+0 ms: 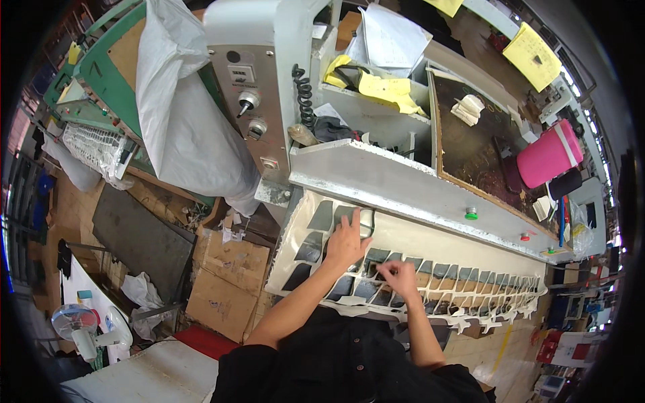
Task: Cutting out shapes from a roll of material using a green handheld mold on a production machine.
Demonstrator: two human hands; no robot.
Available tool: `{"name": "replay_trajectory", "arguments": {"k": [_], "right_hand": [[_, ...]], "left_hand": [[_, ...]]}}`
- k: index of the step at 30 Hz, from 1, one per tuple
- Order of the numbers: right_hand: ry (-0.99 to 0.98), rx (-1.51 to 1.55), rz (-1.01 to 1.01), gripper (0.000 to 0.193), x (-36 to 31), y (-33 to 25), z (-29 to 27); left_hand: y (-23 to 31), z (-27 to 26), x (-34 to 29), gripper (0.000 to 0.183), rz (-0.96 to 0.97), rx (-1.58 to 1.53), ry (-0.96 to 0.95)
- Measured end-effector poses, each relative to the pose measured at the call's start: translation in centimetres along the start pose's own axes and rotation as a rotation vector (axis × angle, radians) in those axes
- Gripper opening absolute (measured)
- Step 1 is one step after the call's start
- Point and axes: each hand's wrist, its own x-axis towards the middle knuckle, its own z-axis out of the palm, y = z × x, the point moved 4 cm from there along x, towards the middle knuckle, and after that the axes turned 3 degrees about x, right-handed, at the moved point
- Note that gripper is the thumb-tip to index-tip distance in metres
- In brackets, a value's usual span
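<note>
A cream sheet [430, 240] lies along the machine's bed, with rows of shaped holes cut through it and only thin strips left between them. My left hand [346, 240] rests flat near its left end, fingers stretched out. Just right of those fingers, a thin dark curved outline [367, 223], perhaps the edge of a cutting die, touches or lies close to them. My right hand [400, 277] is over the cut-out rows nearer my body, fingers bent and pinched together. Whatever they grip is too small to make out.
Behind the sheet runs a grey machine beam [403, 191] with a green button [471, 213]. A control panel [248, 107] stands left of it. On the brown board [463, 151] sits a pink container [549, 154]. Cardboard [225, 285] covers floor at left, near a small fan [80, 326].
</note>
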Motion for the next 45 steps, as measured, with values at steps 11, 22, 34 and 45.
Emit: {"name": "replay_trajectory", "arguments": {"k": [11, 22, 34, 45], "right_hand": [[0.274, 0.241, -0.137, 0.009, 1.3, 6.0, 3.7], [0.181, 0.036, -0.342, 0.093, -0.5, 5.3, 1.2], [0.304, -0.257, -0.363, 0.076, 0.8, 6.2, 2.9], [0.238, -0.242, -0.381, 0.076, 1.2, 6.1, 2.6]], "left_hand": [[-4.1, -1.3, 0.4, 0.079, 0.271, -0.268, -0.158], [1.9, 3.8, -2.7, 0.056, 0.687, -0.168, -0.244], [0.3, 7.9, -10.9, 0.078, 0.232, -0.276, -0.011], [0.0, 7.8, -10.4, 0.073, 0.250, -0.276, 0.019]]}}
